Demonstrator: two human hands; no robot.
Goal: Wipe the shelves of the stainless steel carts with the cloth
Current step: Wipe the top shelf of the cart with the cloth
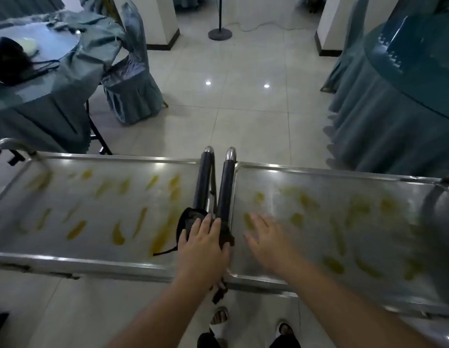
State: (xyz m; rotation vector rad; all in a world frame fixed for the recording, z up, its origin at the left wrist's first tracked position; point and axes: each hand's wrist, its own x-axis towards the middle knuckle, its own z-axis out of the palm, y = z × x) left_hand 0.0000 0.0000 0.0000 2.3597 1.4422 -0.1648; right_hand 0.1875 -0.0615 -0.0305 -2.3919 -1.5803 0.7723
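Two stainless steel carts stand side by side, their black-sleeved handles meeting in the middle. The left cart's top shelf (67, 258) and the right cart's top shelf (318, 172) are both smeared with several yellow streaks. A dark cloth (187, 217) is draped over the near ends of the handles. My left hand (204, 244) lies on it with straight fingers. My right hand (264, 241) hovers flat and blurred over the near left part of the right shelf, fingers spread, holding nothing.
A round table in teal cloth (75, 71) with a dark bag and a covered chair (133, 79) stand at the back left. Another draped table (394, 109) is at the right. White pillars and a black stand base (219, 34) lie beyond, on pale floor tiles.
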